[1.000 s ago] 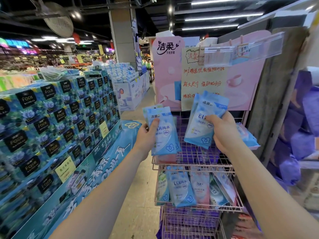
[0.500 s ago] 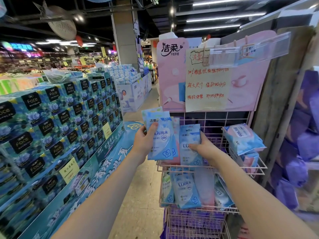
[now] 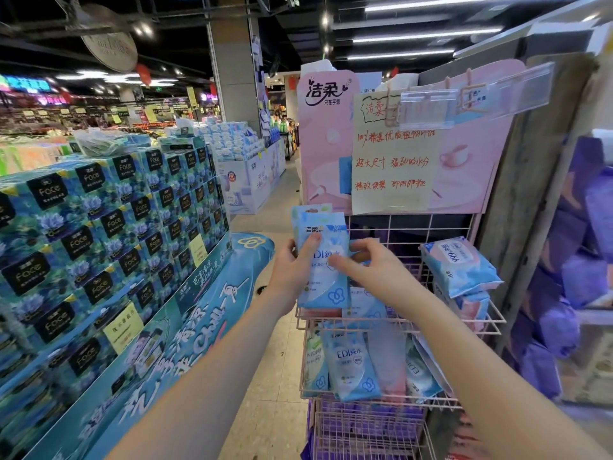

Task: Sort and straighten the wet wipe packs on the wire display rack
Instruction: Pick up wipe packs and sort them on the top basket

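Fingers of the left hand (image 3: 292,267) were clamped on a blue wipe pack (image 3: 323,260), thumb in front; right hand (image 3: 368,270) fingertips pinched its right edge above the wire rack (image 3: 464,322).

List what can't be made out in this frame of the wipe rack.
- Head view: packs behind the blue pack, hidden by it and both hands.
- Right hand grip: blurred; its hold is unclear.
- Bottom basket: cut off by the lower edge.
- Small print on packs: too small.
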Available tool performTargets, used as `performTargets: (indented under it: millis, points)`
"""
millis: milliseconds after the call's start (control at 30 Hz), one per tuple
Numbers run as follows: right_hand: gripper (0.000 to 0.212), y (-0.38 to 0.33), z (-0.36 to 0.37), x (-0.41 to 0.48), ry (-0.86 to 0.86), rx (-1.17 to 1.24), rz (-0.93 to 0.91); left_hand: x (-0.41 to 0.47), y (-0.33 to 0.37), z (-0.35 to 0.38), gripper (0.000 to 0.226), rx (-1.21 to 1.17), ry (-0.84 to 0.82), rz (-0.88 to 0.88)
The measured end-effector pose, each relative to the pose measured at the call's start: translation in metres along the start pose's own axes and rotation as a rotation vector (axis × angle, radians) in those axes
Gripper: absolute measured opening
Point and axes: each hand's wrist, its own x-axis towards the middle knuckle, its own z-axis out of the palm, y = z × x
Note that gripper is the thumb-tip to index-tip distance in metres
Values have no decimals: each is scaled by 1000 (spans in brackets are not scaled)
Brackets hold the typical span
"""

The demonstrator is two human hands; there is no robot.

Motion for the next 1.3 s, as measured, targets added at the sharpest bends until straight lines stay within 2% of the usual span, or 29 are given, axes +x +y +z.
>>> performTargets:
  millis: [67, 100, 200, 233, 267, 333, 400, 500, 567, 667, 767, 867, 933, 967, 1033, 1100, 1133, 1233, 1300]
  points:
    - [60, -2, 5, -4, 49, -85, -36, -1, 1, 8, 40, -24, -39, -48]
    - [53, -2, 7, -3, 88, -54, -38, -2, 2, 11, 46, -27, -66, -73]
    - [37, 6, 5, 1, 116, 146, -6, 1, 5, 12, 75, -117, -234, -185]
    - [35, 9, 3, 3, 119, 218, 20, 1, 6, 9, 75, -155, -291, -216]
    - [36, 12, 1, 5, 119, 291, 48, 0, 5, 8, 69, -162, -306, -229]
    - [38, 18, -4, 8, 112, 405, 89, 2, 0, 10, 59, -69, -196, -211]
    - [38, 21, -9, 11, 119, 402, 81, 4, -7, 11, 46, 15, -62, -139]
    - [37, 27, -17, 13, 237, 351, 32, 8, -10, 4, 24, 0, -6, -81]
    - [38, 32, -21, 13, 338, 325, 10, 11, -7, -6, 21, -19, 23, -34]
    - [40, 47, -20, 8, 374, 103, 15, 15, 3, -14, 27, -15, 65, 53]
    - [43, 65, -14, 1, 286, -184, 97, 15, 14, -13, 17, -55, 79, 116]
    - [47, 62, -16, 0, 187, -596, 143, 8, 18, -1, 14, 24, 5, 154]
    - [49, 53, -19, 2, 147, -686, 183, 2, 13, 10, 21, 77, -56, 164]
    - [44, 46, -22, 2, 155, -600, 189, 0, 10, 15, 25, 99, -86, 172]
    - [33, 29, -31, 3, 256, -270, 143, -2, 5, 23, 28, 132, -157, 179]
    - [42, 11, -46, 4, 289, 82, 85, -3, 3, 32, 31, 159, -217, 187]
    - [51, 3, -55, 5, 234, 159, 50, -3, 2, 37, 33, 172, -236, 193]
    - [77, -11, -81, 4, -31, 135, -48, 0, 4, 53, 40, 193, -276, 203]
    - [82, -14, -98, 6, -57, 57, -56, 2, 7, 65, 51, 232, -305, 213]
